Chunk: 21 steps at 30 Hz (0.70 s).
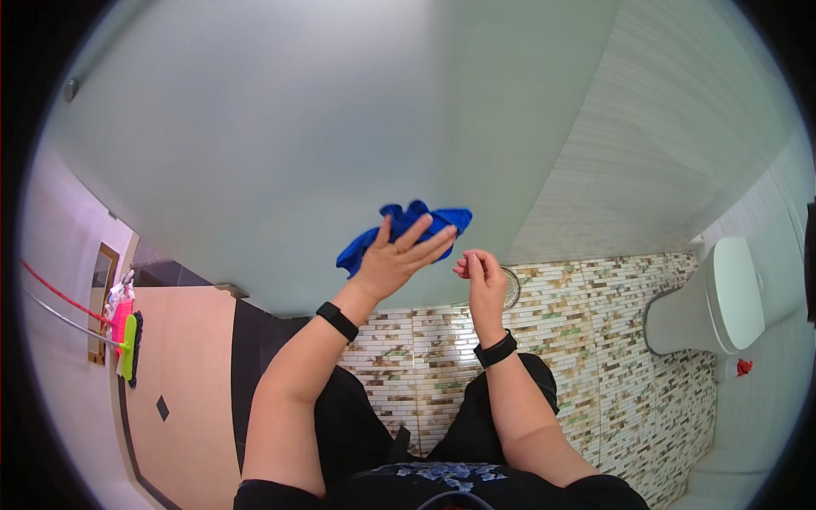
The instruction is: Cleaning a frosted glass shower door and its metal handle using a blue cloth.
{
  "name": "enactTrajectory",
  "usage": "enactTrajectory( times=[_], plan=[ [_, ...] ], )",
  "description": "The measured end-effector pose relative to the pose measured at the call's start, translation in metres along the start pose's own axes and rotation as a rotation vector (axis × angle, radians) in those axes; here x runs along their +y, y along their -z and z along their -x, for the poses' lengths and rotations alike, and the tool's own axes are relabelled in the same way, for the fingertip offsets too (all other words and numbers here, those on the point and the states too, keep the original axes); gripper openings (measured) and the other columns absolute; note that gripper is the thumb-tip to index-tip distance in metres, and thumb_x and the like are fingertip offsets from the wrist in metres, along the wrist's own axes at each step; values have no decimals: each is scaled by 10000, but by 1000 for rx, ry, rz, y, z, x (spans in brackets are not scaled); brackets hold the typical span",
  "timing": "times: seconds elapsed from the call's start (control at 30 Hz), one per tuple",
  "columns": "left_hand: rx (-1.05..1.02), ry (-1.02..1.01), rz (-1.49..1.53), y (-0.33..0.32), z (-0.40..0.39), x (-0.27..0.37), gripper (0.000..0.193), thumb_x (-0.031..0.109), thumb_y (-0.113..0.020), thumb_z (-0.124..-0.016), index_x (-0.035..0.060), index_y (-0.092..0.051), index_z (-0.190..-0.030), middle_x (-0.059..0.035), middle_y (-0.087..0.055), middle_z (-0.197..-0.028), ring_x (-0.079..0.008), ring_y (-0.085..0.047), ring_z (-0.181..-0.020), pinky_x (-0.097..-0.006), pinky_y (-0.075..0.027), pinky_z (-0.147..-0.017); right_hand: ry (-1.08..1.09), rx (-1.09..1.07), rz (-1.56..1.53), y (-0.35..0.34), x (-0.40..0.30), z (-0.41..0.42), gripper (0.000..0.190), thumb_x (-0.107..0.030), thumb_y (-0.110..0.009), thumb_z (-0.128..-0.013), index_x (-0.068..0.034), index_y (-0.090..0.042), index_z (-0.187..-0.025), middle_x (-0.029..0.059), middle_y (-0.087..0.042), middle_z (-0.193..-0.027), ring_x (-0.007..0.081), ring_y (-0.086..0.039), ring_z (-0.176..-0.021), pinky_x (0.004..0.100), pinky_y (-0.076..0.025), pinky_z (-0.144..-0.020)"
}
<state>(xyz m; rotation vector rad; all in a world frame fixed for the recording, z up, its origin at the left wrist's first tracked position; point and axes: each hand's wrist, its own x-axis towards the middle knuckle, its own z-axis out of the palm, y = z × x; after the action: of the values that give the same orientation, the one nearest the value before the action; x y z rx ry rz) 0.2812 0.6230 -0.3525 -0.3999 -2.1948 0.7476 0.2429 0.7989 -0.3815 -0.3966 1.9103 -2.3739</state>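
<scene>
A crumpled blue cloth (pixel 401 224) lies against a large frosted glass panel (pixel 255 159). My left hand (pixel 403 258) is spread over the cloth and presses it to the lower part of the glass. A ring is on one finger, and a black band circles the wrist. To the right of the cloth, my right hand (pixel 483 273) hovers near the panel's lower edge with its fingers loosely curled and nothing visible in them. Part of its palm side is hidden. The right wrist also wears a black band.
Mosaic-patterned tile floor (pixel 561 376) spreads below, with a round floor drain (pixel 512 288) beside my right hand. A white toilet (pixel 736 296) stands at right. Metal hardware (pixel 233 291) marks the panel's lower left. Pink (pixel 121 317) and green (pixel 129 347) brooms lean at far left.
</scene>
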Motion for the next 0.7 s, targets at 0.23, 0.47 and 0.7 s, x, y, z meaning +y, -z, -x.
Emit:
enactTrajectory(
  times=[0.23,0.47,0.7],
  plan=[
    [293,344,21,31,-38,-57,493,95,-635,-747,319,-581,-1183,22,-398,-1379,-343,-235,-1343,-551,-99,-1079,18,-44,-20,-8,-5,3,184,-120,-482,-939,36,-574,-970,83,-614,-834,139,-615,-752,254,-508,-706],
    [242,364,31,16,-14,-33,520,115,-601,-763,333,-537,-1232,52,-368,-1401,-342,-183,-1359,-578,-96,-1062,-10,-83,9,-15,-4,7,177,-115,-480,-940,32,-574,-970,81,-614,-832,140,-615,-751,258,-507,-710],
    [-45,189,48,-24,74,11,661,72,-503,-783,356,-356,-1362,78,-212,-1471,-276,-29,-1397,-616,-43,-1070,-13,-112,31,-21,7,7,200,-154,-487,-944,26,-574,-957,69,-611,-825,136,-615,-733,250,-500,-694]
  ],
)
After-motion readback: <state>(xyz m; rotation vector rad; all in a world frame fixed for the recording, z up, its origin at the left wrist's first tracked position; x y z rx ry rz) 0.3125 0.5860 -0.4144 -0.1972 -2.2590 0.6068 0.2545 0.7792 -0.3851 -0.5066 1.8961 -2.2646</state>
